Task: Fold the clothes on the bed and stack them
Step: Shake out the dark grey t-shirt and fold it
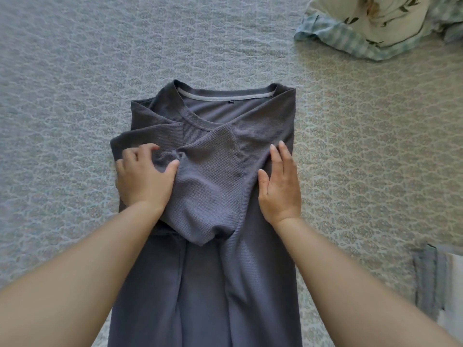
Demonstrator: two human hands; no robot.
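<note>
A dark grey waffle-knit T-shirt (213, 186) lies on the patterned bedspread (75, 83), collar away from me, both sides folded in so it forms a long narrow strip. The two sleeves cross over its chest. My left hand (144, 176) rests on the left sleeve, its fingers and thumb curled and bunching the cloth of the right sleeve's end. Along the shirt's right folded edge my right hand (280, 186) lies flat, fingers straight, pressing the fabric down.
A heap of other cloth, cream with a leaf print (390, 16) over pale green check (350, 41), sits at the far right corner. A folded grey piece (428, 281) lies near the right, beside something white.
</note>
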